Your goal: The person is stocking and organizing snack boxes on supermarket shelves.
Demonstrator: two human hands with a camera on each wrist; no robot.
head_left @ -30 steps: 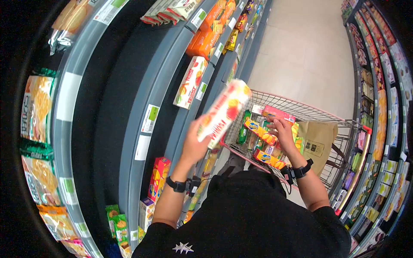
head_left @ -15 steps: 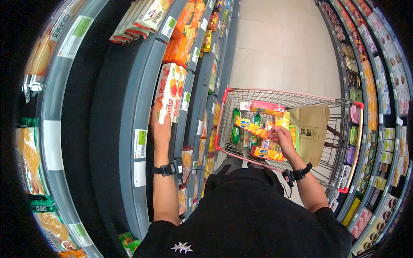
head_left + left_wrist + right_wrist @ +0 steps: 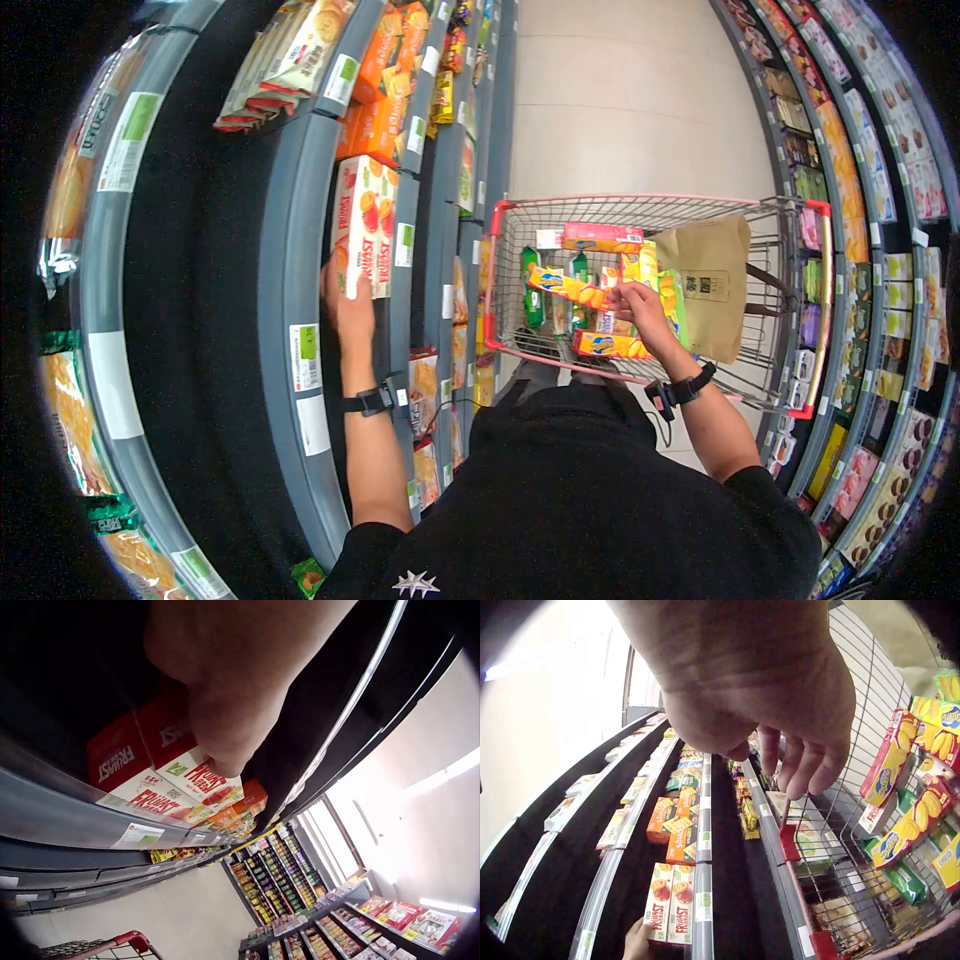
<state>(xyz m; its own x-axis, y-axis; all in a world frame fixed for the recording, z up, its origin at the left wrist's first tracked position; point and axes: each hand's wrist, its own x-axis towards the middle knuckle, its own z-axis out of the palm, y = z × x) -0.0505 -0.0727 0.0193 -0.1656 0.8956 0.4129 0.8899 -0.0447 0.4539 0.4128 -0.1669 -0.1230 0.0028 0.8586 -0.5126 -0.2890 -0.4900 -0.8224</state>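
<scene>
My left hand (image 3: 350,312) is at the shelf on the left, thumb over the front of a white and red FRUIAST biscuit box (image 3: 352,215) and fingers along its outer side. A matching second FRUIAST box (image 3: 384,235) stands right beside it. The left wrist view shows both red box ends, with the hand on the nearer box (image 3: 201,778). Over the shopping cart (image 3: 490,300), my right hand (image 3: 643,308) hangs with loosely bent fingers, close to the end of a yellow biscuit box (image 3: 566,287). Nothing shows between these fingers in the right wrist view.
Orange biscuit packs (image 3: 382,128) stand beyond the FRUIAST boxes on the same shelf. In the cart lie a pink-red box (image 3: 600,238), a green pack (image 3: 533,290) and a brown paper bag (image 3: 700,290). Another stocked shelf (image 3: 860,300) lines the aisle's right side.
My left hand has carried the FRUIAST box from beside the cart onto the shelf, next to the matching box. The right hand has stayed over the cart.
</scene>
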